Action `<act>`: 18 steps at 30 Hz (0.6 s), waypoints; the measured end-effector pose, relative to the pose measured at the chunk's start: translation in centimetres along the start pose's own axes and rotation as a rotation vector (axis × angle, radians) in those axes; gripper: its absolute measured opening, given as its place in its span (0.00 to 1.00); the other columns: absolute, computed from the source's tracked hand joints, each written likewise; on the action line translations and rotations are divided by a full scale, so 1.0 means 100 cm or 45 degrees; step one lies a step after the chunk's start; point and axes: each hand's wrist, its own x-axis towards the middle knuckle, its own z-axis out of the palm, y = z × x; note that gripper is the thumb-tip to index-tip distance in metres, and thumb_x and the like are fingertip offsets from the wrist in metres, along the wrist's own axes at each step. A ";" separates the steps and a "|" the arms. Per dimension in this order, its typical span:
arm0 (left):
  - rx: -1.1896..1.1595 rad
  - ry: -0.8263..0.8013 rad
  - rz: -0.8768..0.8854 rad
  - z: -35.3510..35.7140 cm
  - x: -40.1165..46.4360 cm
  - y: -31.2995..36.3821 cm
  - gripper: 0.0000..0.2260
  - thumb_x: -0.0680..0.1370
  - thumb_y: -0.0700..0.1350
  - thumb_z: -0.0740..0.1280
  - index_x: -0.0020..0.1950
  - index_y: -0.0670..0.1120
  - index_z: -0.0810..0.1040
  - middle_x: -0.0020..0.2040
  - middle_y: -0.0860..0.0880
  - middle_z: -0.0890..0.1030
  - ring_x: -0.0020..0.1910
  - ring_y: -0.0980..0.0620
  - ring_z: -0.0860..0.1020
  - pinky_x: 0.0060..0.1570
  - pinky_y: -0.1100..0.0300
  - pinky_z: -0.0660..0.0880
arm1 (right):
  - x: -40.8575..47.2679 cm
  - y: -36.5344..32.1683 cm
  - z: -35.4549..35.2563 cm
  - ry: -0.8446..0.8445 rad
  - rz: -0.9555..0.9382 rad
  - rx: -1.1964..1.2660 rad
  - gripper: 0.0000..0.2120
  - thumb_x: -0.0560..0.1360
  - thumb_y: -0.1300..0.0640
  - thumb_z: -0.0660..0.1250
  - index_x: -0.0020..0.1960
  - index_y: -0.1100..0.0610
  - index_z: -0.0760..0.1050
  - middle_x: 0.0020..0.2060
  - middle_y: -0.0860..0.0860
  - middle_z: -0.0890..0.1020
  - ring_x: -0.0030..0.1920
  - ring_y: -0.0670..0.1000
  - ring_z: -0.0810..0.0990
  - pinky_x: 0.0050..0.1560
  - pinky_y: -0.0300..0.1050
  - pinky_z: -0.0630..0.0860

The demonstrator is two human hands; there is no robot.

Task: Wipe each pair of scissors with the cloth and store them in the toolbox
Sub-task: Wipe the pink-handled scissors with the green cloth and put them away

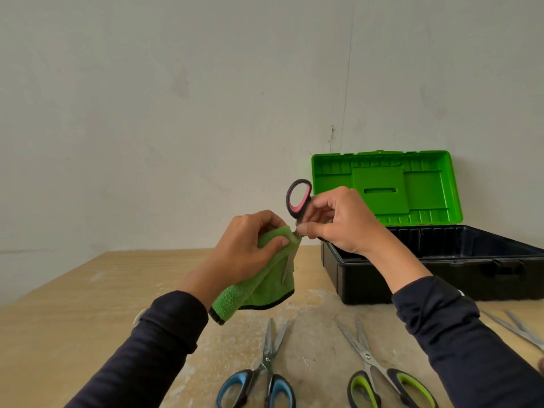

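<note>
My right hand (341,222) grips the pink-and-black scissors (298,200) by the handles, blades pointing down. My left hand (250,248) holds the green cloth (265,284) folded around those blades; a blade tip shows against the cloth. Both hands hover above the wooden table (88,304), left of the toolbox. The toolbox (441,278) has a black base and stands open, its green lid (385,187) upright against the wall. On the table near me lie blue-handled scissors (265,378) and lime-handled scissors (379,375), both slightly open.
Metal blades of another pair of scissors (518,331) lie at the right edge, partly behind my right sleeve. A plain wall stands behind the table. The table's left edge runs diagonally at far left.
</note>
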 end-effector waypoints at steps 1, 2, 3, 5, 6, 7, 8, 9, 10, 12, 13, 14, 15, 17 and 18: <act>0.005 -0.007 0.007 -0.001 0.000 0.000 0.05 0.73 0.43 0.70 0.48 0.47 0.78 0.40 0.54 0.81 0.39 0.58 0.79 0.40 0.67 0.75 | 0.000 0.000 -0.001 0.007 0.002 0.003 0.04 0.65 0.64 0.76 0.36 0.59 0.81 0.31 0.53 0.83 0.32 0.48 0.81 0.35 0.40 0.78; 0.012 -0.010 0.007 -0.003 0.000 -0.001 0.05 0.73 0.43 0.70 0.48 0.47 0.78 0.40 0.54 0.81 0.39 0.59 0.79 0.40 0.67 0.75 | 0.000 0.000 -0.003 0.015 0.004 0.008 0.04 0.65 0.65 0.76 0.36 0.60 0.80 0.31 0.54 0.83 0.31 0.47 0.81 0.35 0.39 0.78; 0.016 -0.009 -0.001 -0.005 0.001 -0.002 0.04 0.73 0.43 0.70 0.48 0.47 0.78 0.40 0.54 0.81 0.40 0.59 0.79 0.40 0.68 0.75 | -0.001 0.000 -0.006 0.027 0.006 0.013 0.04 0.65 0.65 0.76 0.36 0.61 0.80 0.30 0.54 0.82 0.30 0.46 0.80 0.34 0.38 0.78; 0.003 -0.001 -0.038 -0.009 0.001 -0.007 0.04 0.73 0.44 0.70 0.47 0.48 0.79 0.41 0.54 0.82 0.41 0.59 0.79 0.42 0.67 0.76 | -0.001 0.003 -0.014 0.050 0.013 0.021 0.04 0.66 0.65 0.75 0.36 0.62 0.80 0.29 0.52 0.82 0.29 0.45 0.80 0.33 0.36 0.77; -0.014 0.002 -0.060 -0.010 0.000 -0.010 0.05 0.73 0.45 0.70 0.47 0.49 0.79 0.41 0.54 0.82 0.41 0.59 0.79 0.43 0.66 0.76 | -0.001 0.004 -0.017 0.047 0.018 0.018 0.04 0.66 0.65 0.75 0.36 0.62 0.80 0.29 0.52 0.82 0.29 0.44 0.80 0.33 0.36 0.77; -0.033 -0.002 -0.076 -0.010 -0.001 -0.011 0.05 0.72 0.45 0.71 0.47 0.49 0.79 0.41 0.54 0.82 0.41 0.59 0.79 0.43 0.66 0.76 | -0.001 0.005 -0.018 0.031 0.027 0.009 0.04 0.66 0.65 0.75 0.36 0.62 0.80 0.29 0.52 0.82 0.29 0.45 0.80 0.34 0.36 0.76; -0.054 -0.010 -0.080 -0.008 -0.002 -0.011 0.05 0.72 0.45 0.71 0.46 0.48 0.79 0.41 0.54 0.82 0.40 0.59 0.80 0.43 0.66 0.76 | -0.001 0.005 -0.017 0.001 0.037 -0.004 0.04 0.66 0.65 0.75 0.36 0.61 0.80 0.29 0.52 0.82 0.29 0.46 0.80 0.34 0.37 0.76; -0.079 -0.014 -0.072 -0.005 -0.002 -0.009 0.05 0.71 0.45 0.72 0.46 0.48 0.80 0.41 0.54 0.82 0.40 0.59 0.80 0.43 0.66 0.76 | -0.001 0.005 -0.014 -0.039 0.045 -0.015 0.04 0.66 0.65 0.75 0.36 0.61 0.80 0.29 0.52 0.82 0.30 0.47 0.80 0.34 0.37 0.76; -0.105 -0.009 -0.053 -0.002 -0.002 -0.007 0.05 0.71 0.45 0.72 0.46 0.48 0.80 0.40 0.54 0.82 0.40 0.59 0.80 0.43 0.67 0.76 | -0.001 0.005 -0.011 -0.080 0.050 -0.025 0.05 0.66 0.65 0.75 0.35 0.59 0.80 0.29 0.51 0.82 0.30 0.47 0.80 0.35 0.38 0.77; -0.132 0.010 -0.012 0.002 0.000 -0.003 0.06 0.71 0.45 0.72 0.46 0.46 0.81 0.40 0.53 0.83 0.40 0.58 0.80 0.44 0.66 0.77 | 0.000 0.003 -0.003 -0.139 0.043 -0.044 0.07 0.65 0.65 0.76 0.34 0.57 0.80 0.29 0.52 0.82 0.30 0.47 0.80 0.35 0.38 0.77; -0.135 0.019 -0.007 0.004 0.001 -0.002 0.06 0.71 0.45 0.72 0.46 0.45 0.81 0.41 0.52 0.83 0.40 0.58 0.81 0.45 0.64 0.77 | 0.001 0.003 -0.001 -0.141 0.034 -0.041 0.07 0.65 0.66 0.76 0.34 0.56 0.80 0.29 0.52 0.82 0.30 0.47 0.80 0.35 0.38 0.77; -0.142 0.028 -0.013 0.004 0.001 -0.001 0.07 0.71 0.45 0.72 0.47 0.45 0.81 0.41 0.52 0.83 0.41 0.57 0.81 0.45 0.62 0.78 | 0.001 0.003 0.000 -0.125 0.030 -0.020 0.07 0.65 0.66 0.75 0.35 0.57 0.80 0.29 0.52 0.82 0.30 0.47 0.80 0.35 0.39 0.77; -0.152 0.037 -0.025 0.004 0.001 -0.001 0.07 0.71 0.44 0.73 0.47 0.45 0.81 0.41 0.51 0.83 0.41 0.56 0.81 0.45 0.60 0.78 | 0.001 0.003 0.000 -0.098 0.027 0.014 0.05 0.65 0.66 0.75 0.36 0.58 0.81 0.29 0.52 0.82 0.30 0.48 0.80 0.35 0.39 0.77; -0.144 0.040 -0.036 0.004 0.000 -0.002 0.06 0.71 0.44 0.73 0.46 0.45 0.80 0.40 0.52 0.83 0.40 0.57 0.81 0.45 0.59 0.78 | 0.000 0.002 0.001 -0.047 0.025 0.066 0.04 0.65 0.66 0.75 0.36 0.60 0.81 0.30 0.52 0.82 0.30 0.49 0.80 0.34 0.39 0.77; -0.130 0.032 -0.035 0.004 -0.001 -0.002 0.06 0.71 0.44 0.72 0.46 0.46 0.80 0.40 0.52 0.83 0.40 0.57 0.80 0.45 0.58 0.78 | 0.000 0.001 0.001 -0.039 0.027 0.073 0.04 0.65 0.66 0.75 0.36 0.61 0.81 0.30 0.52 0.82 0.30 0.50 0.80 0.34 0.39 0.77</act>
